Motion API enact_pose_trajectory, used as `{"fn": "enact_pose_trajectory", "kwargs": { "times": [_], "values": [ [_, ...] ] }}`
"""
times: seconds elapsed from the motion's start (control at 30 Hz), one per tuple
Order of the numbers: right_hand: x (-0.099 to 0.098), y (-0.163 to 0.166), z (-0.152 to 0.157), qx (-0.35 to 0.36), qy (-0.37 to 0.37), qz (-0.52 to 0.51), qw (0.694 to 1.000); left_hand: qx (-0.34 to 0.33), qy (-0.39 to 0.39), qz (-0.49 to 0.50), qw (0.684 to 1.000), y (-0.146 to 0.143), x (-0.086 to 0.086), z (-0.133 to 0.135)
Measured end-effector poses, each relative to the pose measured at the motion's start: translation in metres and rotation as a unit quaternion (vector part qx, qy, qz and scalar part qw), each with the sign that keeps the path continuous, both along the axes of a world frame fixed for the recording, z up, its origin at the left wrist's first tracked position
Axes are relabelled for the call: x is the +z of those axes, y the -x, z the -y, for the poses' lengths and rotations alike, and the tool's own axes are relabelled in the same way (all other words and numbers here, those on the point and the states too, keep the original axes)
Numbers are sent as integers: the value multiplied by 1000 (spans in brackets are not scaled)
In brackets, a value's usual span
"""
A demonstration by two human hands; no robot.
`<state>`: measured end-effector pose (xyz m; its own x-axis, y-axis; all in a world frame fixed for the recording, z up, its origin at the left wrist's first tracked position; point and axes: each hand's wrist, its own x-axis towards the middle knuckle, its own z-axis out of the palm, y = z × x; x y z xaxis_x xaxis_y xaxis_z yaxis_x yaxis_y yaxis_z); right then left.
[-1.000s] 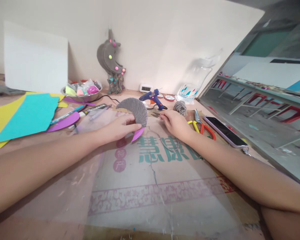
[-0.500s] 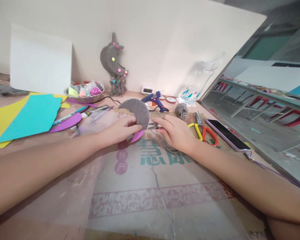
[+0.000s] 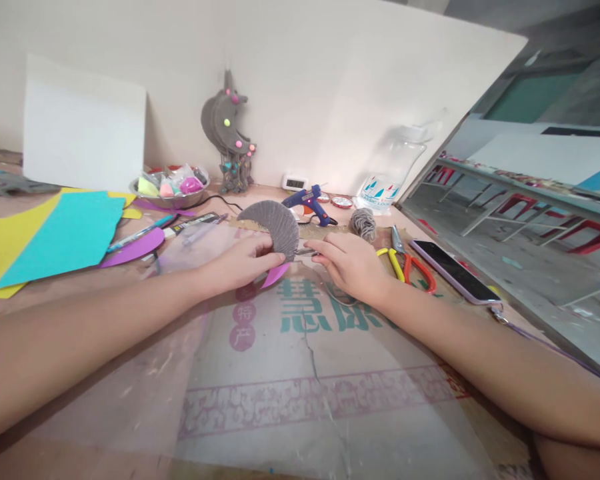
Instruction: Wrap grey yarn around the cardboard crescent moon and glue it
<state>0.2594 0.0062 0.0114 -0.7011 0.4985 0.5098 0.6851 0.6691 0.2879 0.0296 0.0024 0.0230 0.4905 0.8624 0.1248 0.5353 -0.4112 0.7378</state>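
Observation:
My left hand [image 3: 243,260] grips a crescent-shaped piece [image 3: 275,223], wrapped in grey yarn down to a bare purple tip [image 3: 276,274], and holds it upright on the table. My right hand [image 3: 350,262] is closed on small scissors [image 3: 305,253], whose blades point at the crescent's right edge. A thin strand of yarn runs under the right hand across the printed plastic sheet [image 3: 310,373].
Behind the hands lie a blue glue gun [image 3: 307,201], a grey yarn ball [image 3: 363,222], yellow- and red-handled pliers [image 3: 405,257] and a phone [image 3: 450,261]. Teal and yellow sheets [image 3: 55,233], purple shapes, pens and a metal bowl [image 3: 170,187] are at left. A finished moon decoration [image 3: 227,130] leans on the wall.
My right hand has moved left from near the yarn ball and now brings small scissors up to the crescent's edge. The left hand keeps holding the crescent.

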Motion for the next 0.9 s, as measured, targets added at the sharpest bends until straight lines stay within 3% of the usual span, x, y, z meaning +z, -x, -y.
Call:
{"fn": "enact_pose_trajectory", "kwargs": {
  "times": [0.9],
  "values": [
    [-2,-2,-2,19,-37,25,999,-33,6,15,999,2,-6,-5]
  ]
}}
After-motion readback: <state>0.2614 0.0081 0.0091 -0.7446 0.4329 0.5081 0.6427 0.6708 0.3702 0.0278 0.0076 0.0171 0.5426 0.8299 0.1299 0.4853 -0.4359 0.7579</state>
